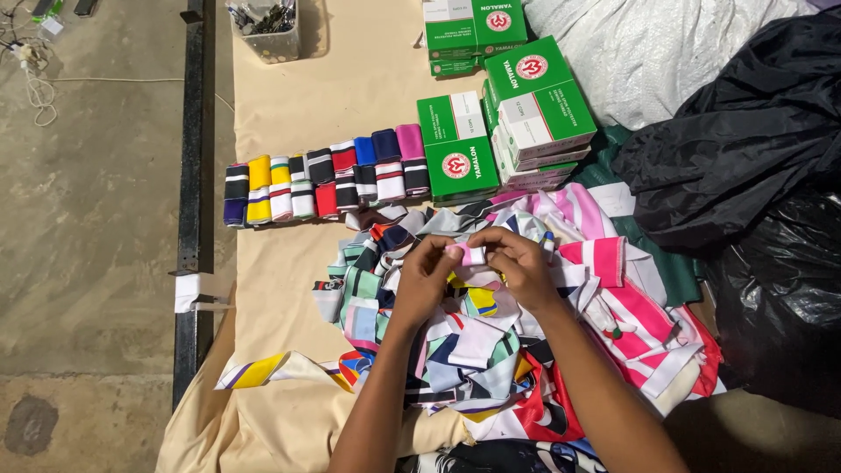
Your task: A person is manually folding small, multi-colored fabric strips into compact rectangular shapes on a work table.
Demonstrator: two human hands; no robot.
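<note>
Both hands, left hand (pixel 427 271) and right hand (pixel 517 261), pinch closed on one small pink-white strip (pixel 473 255) above the cloth pile (pixel 491 333).

Folded bands (pixel 324 180) lie behind the scrap heap (pixel 517 333), boxes (pixel 504 114) to their right.

We see a cream-covered tabletop (pixel 350 96) at twelve o'clock, a black metal rail (pixel 191 175) and bare concrete floor (pixel 96 201) at nine o'clock.

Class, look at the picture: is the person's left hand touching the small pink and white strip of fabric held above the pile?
Touching. The head view shows the left hand pinching one end of the pink and white strip with its fingertips, while the right hand grips the other end.
</note>
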